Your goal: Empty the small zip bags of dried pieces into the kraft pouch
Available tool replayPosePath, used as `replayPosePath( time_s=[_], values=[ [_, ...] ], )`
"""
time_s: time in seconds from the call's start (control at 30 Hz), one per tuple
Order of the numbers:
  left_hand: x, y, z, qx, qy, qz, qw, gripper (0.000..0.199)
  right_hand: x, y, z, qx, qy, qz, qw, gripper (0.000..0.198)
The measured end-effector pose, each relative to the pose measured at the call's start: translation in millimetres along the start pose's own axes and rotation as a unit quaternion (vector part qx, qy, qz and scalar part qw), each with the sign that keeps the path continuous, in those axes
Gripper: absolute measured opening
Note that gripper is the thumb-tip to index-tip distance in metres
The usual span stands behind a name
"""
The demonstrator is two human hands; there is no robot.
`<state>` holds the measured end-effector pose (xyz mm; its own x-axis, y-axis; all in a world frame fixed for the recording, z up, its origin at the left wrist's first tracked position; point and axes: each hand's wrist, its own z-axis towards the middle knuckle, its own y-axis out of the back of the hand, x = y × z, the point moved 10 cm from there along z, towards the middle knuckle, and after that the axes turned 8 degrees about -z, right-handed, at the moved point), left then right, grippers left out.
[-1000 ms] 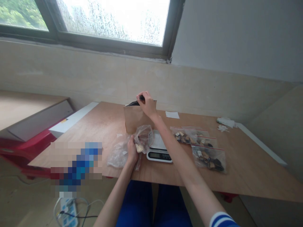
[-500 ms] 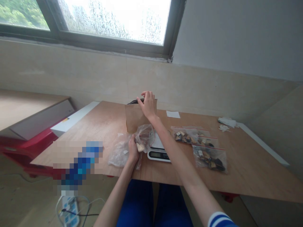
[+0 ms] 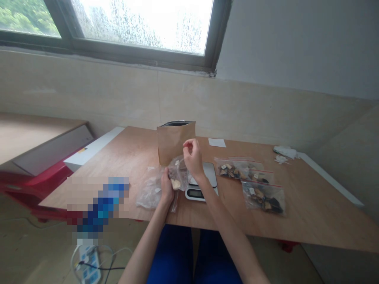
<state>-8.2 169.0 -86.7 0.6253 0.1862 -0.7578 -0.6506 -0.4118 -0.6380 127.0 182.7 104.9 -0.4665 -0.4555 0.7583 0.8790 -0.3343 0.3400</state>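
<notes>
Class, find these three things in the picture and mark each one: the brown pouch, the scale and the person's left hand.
Brown pouch [image 3: 171, 144]: head view, on its front face.
Scale [image 3: 211, 174]: head view, on its weighing plate.
Left hand [image 3: 167, 188]: head view, mid-hand.

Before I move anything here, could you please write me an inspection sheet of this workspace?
Surface: wooden tabletop; a pixelated patch hides part at lower left.
Job's things: brown pouch upright, top open; clear bag with a pale piece inside; white scale, partly behind the right arm; filled zip bags lying to the right.
Clutter: crumpled plastic at left; white paper; crumpled white pieces at far right.
Hands: left hand grips the clear bag; right hand raised, fingers curled, contents unclear.
Cables: power strip and cords on the floor, lower left.
Surroundings: window with droplets; second table and red furniture at left.
</notes>
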Motion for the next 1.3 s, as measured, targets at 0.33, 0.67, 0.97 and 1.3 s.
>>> replayPosePath(
  time_s=[0.33, 0.67, 0.97, 1.3],
  values=[
    [5, -7, -3, 0.028, 0.031, -0.06, 0.997, 0.041, -41, -33, -75, 0.384, -0.115, 0.026, 0.916, 0.01],
    [-1, -7, -4, 0.035, 0.004, -0.012, 0.999, 0.032, -53, -43, -92, 0.452, -0.046, -0.107, 0.884, 0.012],
    [-4, -7, -1, 0.04, -0.023, 0.039, 0.998, 0.036, -63, -41, -86, 0.472, -0.099, -0.044, 0.875, 0.011],
    [-10, -15, -5, 0.078, -0.046, 0.09, 0.992, 0.032, -49, -39, -60, 0.347, -0.042, -0.055, 0.935, 0.019]
  ],
)
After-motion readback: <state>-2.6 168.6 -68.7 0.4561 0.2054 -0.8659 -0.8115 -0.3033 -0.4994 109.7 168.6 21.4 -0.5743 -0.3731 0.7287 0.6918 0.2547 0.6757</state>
